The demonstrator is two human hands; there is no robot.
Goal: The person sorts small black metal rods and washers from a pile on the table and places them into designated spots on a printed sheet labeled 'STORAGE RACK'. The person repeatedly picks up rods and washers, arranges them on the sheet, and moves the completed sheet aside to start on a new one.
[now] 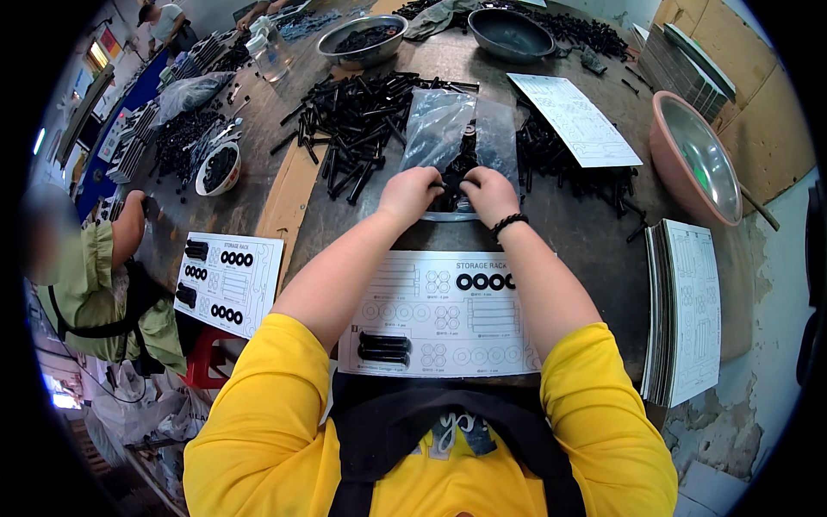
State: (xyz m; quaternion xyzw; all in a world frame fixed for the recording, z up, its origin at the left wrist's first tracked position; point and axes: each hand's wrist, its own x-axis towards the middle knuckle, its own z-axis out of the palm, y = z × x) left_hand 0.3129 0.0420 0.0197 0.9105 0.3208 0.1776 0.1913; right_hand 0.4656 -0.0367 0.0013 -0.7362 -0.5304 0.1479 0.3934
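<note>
A clear plastic bag (435,121) lies in front of me with small black hardware pieces (463,164) on it. Over its near edge, my left hand (412,194) and my right hand (493,194) are closed, thumbs and fingers pinched close together at the black pieces. What each pinch holds is too small to make out. Below my wrists is a white printed card (422,323) with line drawings. Black washers (484,282) sit in a row at its upper right, partly behind my right forearm. Black bolts (383,349) lie side by side at its lower left.
Black bolts (366,112) are heaped beyond my left hand. Another sheet (575,121) lies at the right, near a pink-rimmed basin (668,155) and a card stack (689,310). Metal bowls (362,41) stand far back. At left, a co-worker (103,276) sits by a filled card (231,280).
</note>
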